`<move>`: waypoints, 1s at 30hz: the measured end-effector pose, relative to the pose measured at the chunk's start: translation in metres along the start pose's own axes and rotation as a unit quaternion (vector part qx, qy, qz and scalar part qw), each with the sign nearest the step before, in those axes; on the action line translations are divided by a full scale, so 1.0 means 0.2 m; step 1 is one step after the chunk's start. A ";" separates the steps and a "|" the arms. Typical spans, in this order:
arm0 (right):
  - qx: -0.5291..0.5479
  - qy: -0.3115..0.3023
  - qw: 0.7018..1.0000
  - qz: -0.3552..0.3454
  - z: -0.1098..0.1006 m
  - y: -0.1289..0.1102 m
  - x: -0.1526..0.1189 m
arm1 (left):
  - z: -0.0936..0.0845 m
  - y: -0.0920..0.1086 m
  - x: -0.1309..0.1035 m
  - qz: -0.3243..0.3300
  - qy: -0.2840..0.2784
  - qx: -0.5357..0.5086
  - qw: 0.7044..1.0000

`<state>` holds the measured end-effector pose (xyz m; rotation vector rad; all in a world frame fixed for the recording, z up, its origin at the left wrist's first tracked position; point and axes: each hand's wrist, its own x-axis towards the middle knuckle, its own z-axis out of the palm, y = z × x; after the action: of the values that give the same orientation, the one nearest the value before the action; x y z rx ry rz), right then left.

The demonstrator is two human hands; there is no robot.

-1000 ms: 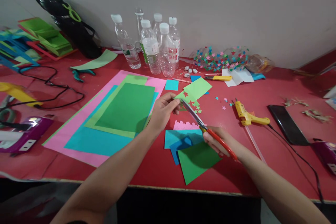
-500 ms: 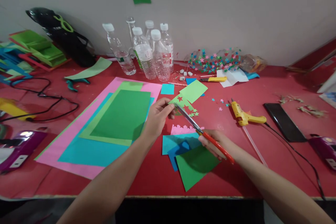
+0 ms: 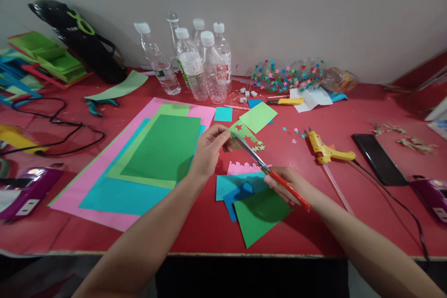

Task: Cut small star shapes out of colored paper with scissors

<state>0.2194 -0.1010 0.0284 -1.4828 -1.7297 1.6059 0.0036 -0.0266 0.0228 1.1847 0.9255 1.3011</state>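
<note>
Red-handled scissors (image 3: 264, 166) rest in my right hand (image 3: 286, 186), their blades pointing up and left. My left hand (image 3: 212, 148) is pinched at the blade tips; what lies between its fingertips is too small to make out. Just beyond the blades is a light green sheet (image 3: 238, 134) with star-shaped holes, and small green stars (image 3: 259, 145) lie beside it. A pink strip (image 3: 240, 167) with a notched edge sits below the blades. Near my right hand are a dark green sheet (image 3: 260, 219) and a blue sheet (image 3: 226, 186).
Large coloured sheets (image 3: 162, 149) lie left. Plastic bottles (image 3: 192, 72) stand at the back beside a star-covered bottle (image 3: 286, 76). On the right are a yellow glue gun (image 3: 324, 151) with its cord and a phone (image 3: 379, 160). A yellow cutter (image 3: 289, 101) lies behind.
The view has shifted slightly, so most of the table appears a little higher. Both hands keep nearly the same pose around the scissors.
</note>
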 end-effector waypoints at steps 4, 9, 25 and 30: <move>0.011 -0.002 1.000 -0.004 0.00 0.00 0.00 | 0.00 0.00 0.00 -0.001 0.010 -0.005 1.000; 0.010 -0.011 1.000 0.003 0.00 0.01 0.00 | 0.01 0.01 -0.01 0.000 0.014 -0.006 1.000; -0.011 -0.023 1.000 0.015 0.00 0.00 -0.01 | 0.03 0.03 -0.01 0.002 0.020 -0.019 1.000; 0.023 -0.013 1.000 0.001 0.02 0.00 -0.02 | 0.05 0.03 -0.04 0.004 0.013 -0.025 1.000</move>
<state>0.2173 -0.1064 0.0284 -1.4499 -1.6947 1.6625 0.0122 -0.0366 0.0298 1.1360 0.9029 1.3423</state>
